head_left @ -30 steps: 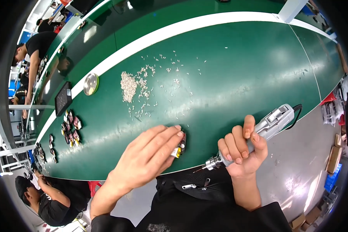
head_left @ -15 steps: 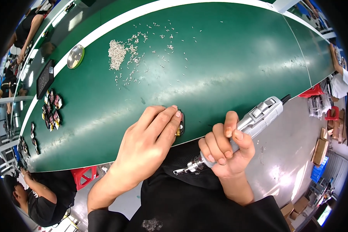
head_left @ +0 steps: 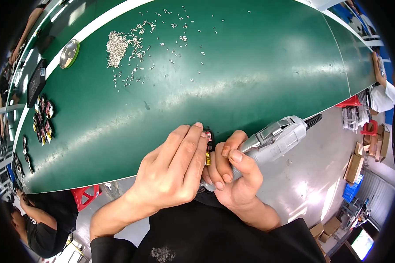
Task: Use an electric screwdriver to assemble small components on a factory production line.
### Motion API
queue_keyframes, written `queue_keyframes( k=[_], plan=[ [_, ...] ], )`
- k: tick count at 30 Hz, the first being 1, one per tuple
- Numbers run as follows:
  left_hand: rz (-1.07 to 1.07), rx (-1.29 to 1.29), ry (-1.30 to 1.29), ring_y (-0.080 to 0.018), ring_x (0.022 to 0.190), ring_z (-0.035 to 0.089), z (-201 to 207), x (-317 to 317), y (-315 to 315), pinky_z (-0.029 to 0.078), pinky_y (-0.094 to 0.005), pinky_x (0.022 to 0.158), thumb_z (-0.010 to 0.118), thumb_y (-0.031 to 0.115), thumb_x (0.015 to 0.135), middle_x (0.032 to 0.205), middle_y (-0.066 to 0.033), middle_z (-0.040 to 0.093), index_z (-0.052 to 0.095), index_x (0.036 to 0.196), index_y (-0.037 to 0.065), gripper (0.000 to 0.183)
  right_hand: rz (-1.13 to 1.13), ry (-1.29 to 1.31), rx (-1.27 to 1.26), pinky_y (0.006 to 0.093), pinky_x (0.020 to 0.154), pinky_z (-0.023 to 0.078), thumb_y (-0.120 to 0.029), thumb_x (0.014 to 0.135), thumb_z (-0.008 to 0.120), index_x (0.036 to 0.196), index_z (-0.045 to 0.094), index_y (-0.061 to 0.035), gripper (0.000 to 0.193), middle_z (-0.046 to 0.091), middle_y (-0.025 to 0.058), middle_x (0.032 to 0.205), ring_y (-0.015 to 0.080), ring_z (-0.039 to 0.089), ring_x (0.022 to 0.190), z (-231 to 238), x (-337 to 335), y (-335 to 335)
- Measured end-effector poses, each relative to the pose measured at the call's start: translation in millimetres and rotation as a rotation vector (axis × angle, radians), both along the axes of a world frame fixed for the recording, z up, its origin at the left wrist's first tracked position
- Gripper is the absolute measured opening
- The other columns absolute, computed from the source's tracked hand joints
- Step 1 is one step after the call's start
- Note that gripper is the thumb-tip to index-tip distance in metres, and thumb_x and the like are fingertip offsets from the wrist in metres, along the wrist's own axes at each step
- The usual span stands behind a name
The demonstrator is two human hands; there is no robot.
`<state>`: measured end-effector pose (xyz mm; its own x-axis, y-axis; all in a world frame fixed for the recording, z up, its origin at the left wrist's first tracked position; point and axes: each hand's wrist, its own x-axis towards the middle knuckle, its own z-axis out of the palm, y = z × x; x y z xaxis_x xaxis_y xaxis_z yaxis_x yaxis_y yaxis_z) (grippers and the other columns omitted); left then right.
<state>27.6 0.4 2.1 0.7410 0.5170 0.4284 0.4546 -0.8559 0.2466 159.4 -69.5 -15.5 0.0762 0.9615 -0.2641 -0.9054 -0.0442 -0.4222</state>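
Note:
My left hand (head_left: 173, 162) rests near the table's front edge, its fingers held together over a small black device with red and yellow parts (head_left: 209, 144). Much of that device is hidden under the fingers. In my right hand (head_left: 235, 175) is a grey electric screwdriver (head_left: 274, 138), its cord end pointing up and to the right. The fingers wrap round its front part, close beside the device and my left fingertips. Its bit end is down by the left hand and mostly hidden.
A heap of small silver screws (head_left: 117, 49) lies on the green table (head_left: 259, 65), with loose ones scattered to its right. Leftward are a round dish (head_left: 69, 53), a black tray (head_left: 36, 83) and several small black devices (head_left: 44, 120). A co-worker (head_left: 41, 228) sits at the lower left.
My right hand has brought the screwdriver leftward, right up to my left hand and the device. My left hand stays over the device. The whole view has shifted slightly.

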Motion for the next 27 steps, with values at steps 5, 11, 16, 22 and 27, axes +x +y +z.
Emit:
queue_keyframes(
  k=[5,11,16,22,27],
  plan=[
    [0.006,-0.023,0.052,-0.0315,0.087,0.063,4,-1,0,0.055,-0.0338,0.062,0.066,-0.002,0.062,0.102,-0.0206,0.063,0.062,0.095,-0.011,0.034,0.053,-0.025,0.024,0.0293,0.045,0.036,-0.010,0.090,0.048,0.090,0.045,-0.0056,0.006,0.040,0.0029,0.053,0.0138,0.041,0.043,1,7,2],
    [-0.041,-0.059,0.057,-0.0298,0.091,0.062,7,-4,2,0.057,-0.0311,0.066,0.064,0.000,0.063,0.099,-0.0223,0.064,0.065,0.089,-0.012,0.029,0.137,-0.208,0.255,0.0289,0.049,0.040,-0.015,0.092,0.048,0.091,0.045,-0.0069,0.009,0.041,0.0011,0.055,0.0112,0.041,0.042,27,52,19],
    [-0.077,-0.084,0.097,-0.0323,0.096,0.061,1,-12,-1,0.056,-0.0328,0.073,0.063,-0.002,0.062,0.107,-0.0244,0.063,0.065,0.095,-0.013,0.034,0.169,-0.498,0.495,0.0284,0.052,0.043,-0.021,0.097,0.046,0.093,0.042,-0.0090,0.014,0.044,-0.0001,0.058,0.0105,0.045,0.045,47,76,46],
    [-0.061,-0.045,0.143,-0.0341,0.102,0.061,0,-12,-7,0.055,-0.0337,0.081,0.059,0.003,0.061,0.111,-0.0251,0.062,0.066,0.095,-0.013,0.038,0.158,-0.569,0.570,0.0272,0.053,0.040,-0.027,0.099,0.041,0.096,0.045,-0.0079,0.019,0.042,-0.0010,0.058,0.0093,0.042,0.046,41,69,65],
    [-0.072,-0.044,0.132,-0.0343,0.101,0.061,-2,-12,-5,0.054,-0.0342,0.083,0.059,0.005,0.062,0.109,-0.0250,0.063,0.066,0.094,-0.013,0.038,0.148,-0.555,0.525,0.0272,0.053,0.039,-0.026,0.099,0.041,0.097,0.047,-0.0072,0.020,0.041,-0.0015,0.057,0.0091,0.042,0.046,34,65,70]
  ],
)
